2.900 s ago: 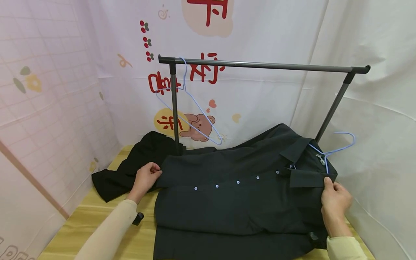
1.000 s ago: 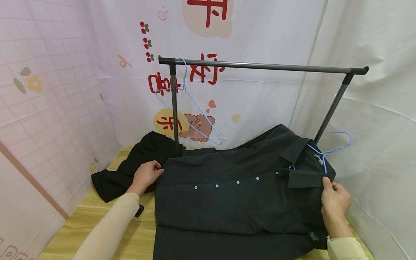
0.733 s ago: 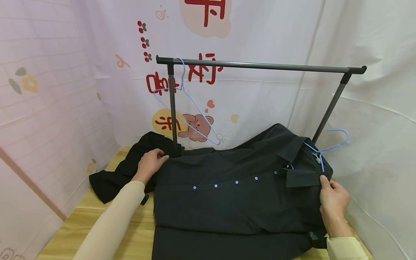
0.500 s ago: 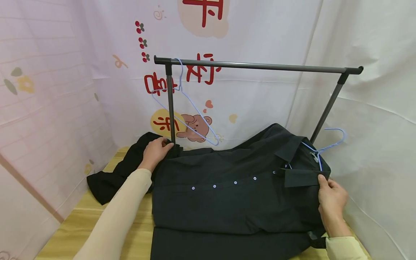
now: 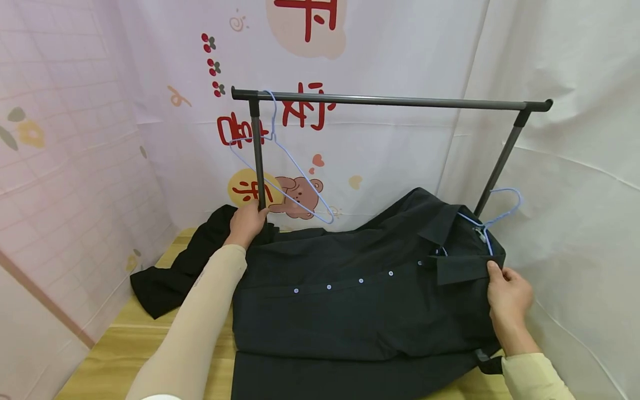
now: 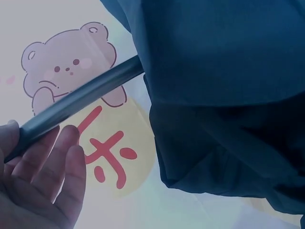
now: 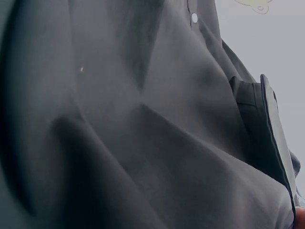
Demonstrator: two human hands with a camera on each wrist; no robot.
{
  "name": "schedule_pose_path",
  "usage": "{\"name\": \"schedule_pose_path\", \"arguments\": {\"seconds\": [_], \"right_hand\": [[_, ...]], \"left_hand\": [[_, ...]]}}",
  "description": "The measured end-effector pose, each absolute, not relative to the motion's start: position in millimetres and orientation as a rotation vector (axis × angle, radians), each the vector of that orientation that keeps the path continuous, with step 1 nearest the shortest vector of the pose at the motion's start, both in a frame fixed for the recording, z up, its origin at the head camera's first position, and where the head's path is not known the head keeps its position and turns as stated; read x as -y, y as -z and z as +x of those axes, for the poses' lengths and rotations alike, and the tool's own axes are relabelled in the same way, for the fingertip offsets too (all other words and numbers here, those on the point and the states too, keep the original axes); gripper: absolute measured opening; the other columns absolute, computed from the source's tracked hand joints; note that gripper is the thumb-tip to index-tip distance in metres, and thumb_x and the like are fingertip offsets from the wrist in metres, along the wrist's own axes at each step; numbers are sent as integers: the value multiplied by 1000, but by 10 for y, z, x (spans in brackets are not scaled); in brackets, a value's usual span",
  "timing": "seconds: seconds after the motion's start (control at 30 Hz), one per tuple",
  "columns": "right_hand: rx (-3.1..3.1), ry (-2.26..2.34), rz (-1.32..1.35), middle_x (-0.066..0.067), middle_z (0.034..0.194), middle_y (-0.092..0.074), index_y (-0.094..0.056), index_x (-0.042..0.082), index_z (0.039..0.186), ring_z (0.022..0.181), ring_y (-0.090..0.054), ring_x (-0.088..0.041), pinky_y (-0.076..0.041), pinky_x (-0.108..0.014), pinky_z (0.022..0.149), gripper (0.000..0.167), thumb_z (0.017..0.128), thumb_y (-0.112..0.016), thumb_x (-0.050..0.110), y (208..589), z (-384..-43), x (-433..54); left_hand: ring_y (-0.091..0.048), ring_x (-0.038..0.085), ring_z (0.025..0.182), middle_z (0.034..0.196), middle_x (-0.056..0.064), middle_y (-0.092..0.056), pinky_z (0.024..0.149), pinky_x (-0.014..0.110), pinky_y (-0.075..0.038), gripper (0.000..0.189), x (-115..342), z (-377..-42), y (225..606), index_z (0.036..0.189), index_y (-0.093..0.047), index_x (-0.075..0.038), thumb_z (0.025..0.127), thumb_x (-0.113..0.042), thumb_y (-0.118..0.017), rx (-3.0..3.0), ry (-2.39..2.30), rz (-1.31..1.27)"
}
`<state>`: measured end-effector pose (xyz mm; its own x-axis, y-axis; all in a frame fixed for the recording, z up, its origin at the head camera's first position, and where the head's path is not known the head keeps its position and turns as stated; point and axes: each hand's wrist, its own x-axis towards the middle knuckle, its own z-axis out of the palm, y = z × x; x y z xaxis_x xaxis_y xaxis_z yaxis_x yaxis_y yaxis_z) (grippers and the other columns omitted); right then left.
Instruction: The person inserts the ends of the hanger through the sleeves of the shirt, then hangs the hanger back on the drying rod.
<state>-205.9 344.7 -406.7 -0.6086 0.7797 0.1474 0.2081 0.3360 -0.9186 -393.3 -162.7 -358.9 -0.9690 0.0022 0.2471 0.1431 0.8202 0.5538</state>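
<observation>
A dark button-up shirt (image 5: 370, 322) lies spread across the table, collar to the right, with a blue hanger (image 5: 520, 199) inside and its hook sticking out at the neck. My right hand (image 5: 510, 294) pinches the shirt's shoulder beside the collar flap; in the right wrist view the dark cloth (image 7: 190, 167) hides nearly all of that hand. Up at the rack's left post (image 5: 257, 155), my left hand (image 5: 246, 225) has its thumb and fingers round the tube. The left wrist view shows the post (image 6: 81, 102) held by that hand (image 6: 40, 186).
The rack's crossbar (image 5: 390, 100) spans the back, with a second blue hanger (image 5: 274, 116) hanging near its left end. A dark bunched garment part (image 5: 165, 286) lies left on the wooden-patterned table (image 5: 115, 355). Printed curtains (image 5: 395, 155) close off the back and sides.
My left hand has left the shirt's left edge and moved up and back to the rack's left post. The right hand keeps its hold; the shirt's collar end and hanger hook have shifted slightly.
</observation>
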Motion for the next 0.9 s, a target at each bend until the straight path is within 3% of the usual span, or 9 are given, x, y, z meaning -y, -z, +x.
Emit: {"name": "schedule_pose_path", "arguments": {"seconds": [0.2,0.33,0.5,0.7,0.9], "right_hand": [[2047,-1153,-813,15,55,-47,-67,3,73,68,-44,-17,-36,-28,56,46,97,-60,41,3913,-2095,-3549],[2054,-1090,-787,19,49,-44,-68,5,68,61,-42,-12,-34,-27,53,45,97,-61,39,3754,-2105,-3667],[2046,-1078,-789,18,46,-43,-62,18,57,56,-40,-11,-32,-28,50,45,96,-60,40,3439,-2080,-3813],[2038,-1041,-798,31,49,-41,-52,39,60,63,-40,-2,-32,-24,60,36,95,-59,43,2994,-2058,-3922],[2004,-967,-796,38,51,-37,-48,44,63,64,-35,8,-30,-18,64,33,95,-57,41,2603,-2033,-3962]], "left_hand": [[-60,35,88,97,17,-64,79,49,-47,29,1629,-3940,3582,106,-59,-2,104,-29,-52,2801,851,-104],[-59,34,85,95,16,-63,76,47,-47,29,1620,-3942,3584,106,-59,-2,105,-30,-51,2805,863,-101],[-56,32,79,92,15,-62,71,44,-45,28,1609,-3942,3587,106,-58,-2,105,-30,-51,2812,877,-99],[-56,31,78,90,14,-61,71,44,-46,28,1612,-3939,3592,105,-59,-3,105,-30,-52,2805,868,-91],[-56,32,78,91,15,-61,71,44,-45,28,1628,-3944,3587,106,-59,-3,105,-29,-50,2815,866,-107]]}}
